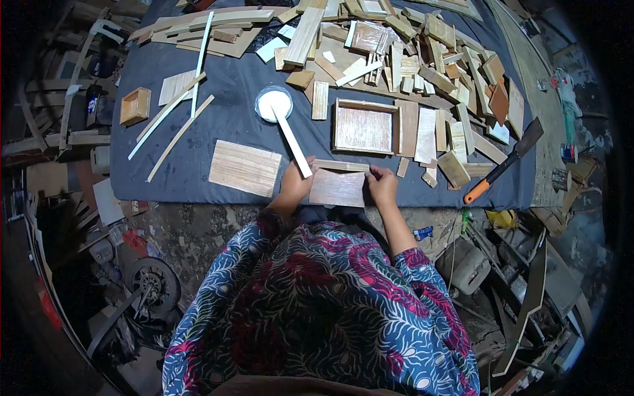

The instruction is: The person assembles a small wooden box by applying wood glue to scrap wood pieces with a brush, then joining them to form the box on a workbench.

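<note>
Close to the table's near edge, a thin wooden strip (pixel 340 165) lies along the far side of a small rectangular wooden board (pixel 337 190). My left hand (pixel 295 182) is closed at the left end of the strip. At the opposite end, my right hand (pixel 383 185) pinches the strip between thumb and fingers. A white flat stick (pixel 292 144) slants out of a round tub of white paste (pixel 274 103), and its near end overlaps my left hand. Beyond the strip sits a shallow open wooden box (pixel 367 127). A larger flat board (pixel 245 167) lies left of my left hand.
Wood offcuts (pixel 422 59) are heaped across the back and right of the dark table cloth (pixel 228 115). An orange-handled saw (pixel 505 162) rests at the right edge. Long thin strips (pixel 179 119) and a small wooden box (pixel 135 106) are on the left.
</note>
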Action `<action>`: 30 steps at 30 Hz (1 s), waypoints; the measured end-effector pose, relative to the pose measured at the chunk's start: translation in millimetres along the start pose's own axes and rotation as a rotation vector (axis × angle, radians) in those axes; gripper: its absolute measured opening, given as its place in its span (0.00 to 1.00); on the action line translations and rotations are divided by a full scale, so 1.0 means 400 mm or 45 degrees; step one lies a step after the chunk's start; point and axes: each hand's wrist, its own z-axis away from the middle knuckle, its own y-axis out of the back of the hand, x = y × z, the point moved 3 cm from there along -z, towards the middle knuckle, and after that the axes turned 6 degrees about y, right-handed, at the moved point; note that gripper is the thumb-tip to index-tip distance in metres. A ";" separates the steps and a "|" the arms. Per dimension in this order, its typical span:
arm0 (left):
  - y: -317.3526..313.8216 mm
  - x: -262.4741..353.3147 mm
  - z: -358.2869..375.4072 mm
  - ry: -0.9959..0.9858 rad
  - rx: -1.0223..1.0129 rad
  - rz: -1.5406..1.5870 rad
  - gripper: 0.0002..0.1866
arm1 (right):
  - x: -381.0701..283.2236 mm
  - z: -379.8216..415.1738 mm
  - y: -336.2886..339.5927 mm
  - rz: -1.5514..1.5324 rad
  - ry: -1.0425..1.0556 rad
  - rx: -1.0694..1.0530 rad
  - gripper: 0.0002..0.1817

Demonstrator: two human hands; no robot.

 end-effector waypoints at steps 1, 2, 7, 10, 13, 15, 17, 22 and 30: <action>-0.001 0.002 0.000 0.022 0.002 -0.017 0.14 | 0.000 0.000 -0.003 0.019 -0.001 0.005 0.13; -0.004 -0.002 -0.002 0.017 -0.001 -0.015 0.14 | 0.000 0.000 -0.004 0.040 -0.002 0.011 0.12; -0.012 -0.014 -0.006 0.083 0.011 0.062 0.13 | -0.003 -0.009 -0.015 -0.004 -0.074 0.022 0.11; -0.019 -0.020 -0.008 0.014 0.060 0.021 0.13 | 0.020 -0.012 -0.026 -0.095 -0.204 0.018 0.11; -0.017 -0.013 -0.009 -0.022 0.073 0.020 0.13 | 0.040 -0.016 -0.035 -0.071 -0.152 0.006 0.10; -0.019 -0.013 -0.009 0.023 0.074 0.068 0.13 | 0.035 -0.018 -0.035 -0.104 -0.107 0.089 0.10; -0.015 -0.011 -0.006 0.070 0.074 0.113 0.13 | 0.037 -0.029 -0.038 -0.124 -0.148 0.059 0.10; -0.017 -0.018 -0.010 -0.009 0.087 0.018 0.13 | 0.041 -0.036 -0.044 -0.175 -0.191 -0.042 0.11; -0.007 -0.011 0.004 -0.046 0.116 0.030 0.13 | 0.061 -0.009 -0.010 -0.099 -0.083 0.079 0.09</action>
